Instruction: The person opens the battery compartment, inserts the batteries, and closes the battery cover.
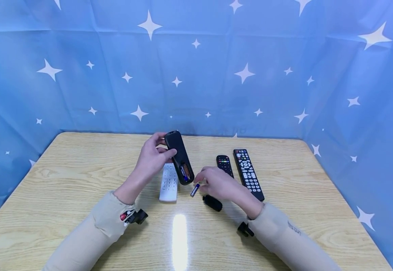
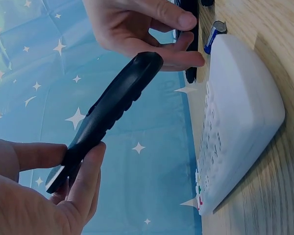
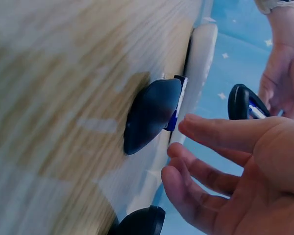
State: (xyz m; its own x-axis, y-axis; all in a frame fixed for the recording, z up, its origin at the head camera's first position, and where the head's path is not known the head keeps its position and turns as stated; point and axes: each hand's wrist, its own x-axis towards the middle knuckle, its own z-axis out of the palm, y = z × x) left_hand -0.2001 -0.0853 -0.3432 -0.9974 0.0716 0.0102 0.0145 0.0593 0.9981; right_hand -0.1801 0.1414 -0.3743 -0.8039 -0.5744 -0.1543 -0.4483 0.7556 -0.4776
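My left hand (image 1: 150,156) holds a black remote control (image 1: 177,150) tilted above the table, thumb on its back and fingers behind. Its battery compartment (image 1: 185,171) is uncovered, and orange and blue show inside; how many batteries sit there I cannot tell. In the left wrist view the remote (image 2: 112,100) appears edge-on. My right hand (image 1: 218,182) hovers low over the table, its fingers (image 3: 206,171) loosely bent and apart with nothing between them. Close to the fingertips lies a blue battery (image 1: 194,190). A black battery cover (image 1: 212,203) rests on the table just below that hand.
A white remote (image 1: 168,184) lies under the raised black one. Right of my right hand are a small black remote (image 1: 225,165), partly hidden, and a long black remote (image 1: 249,175). A blue starred curtain (image 1: 196,75) borders the wooden table (image 1: 81,169).
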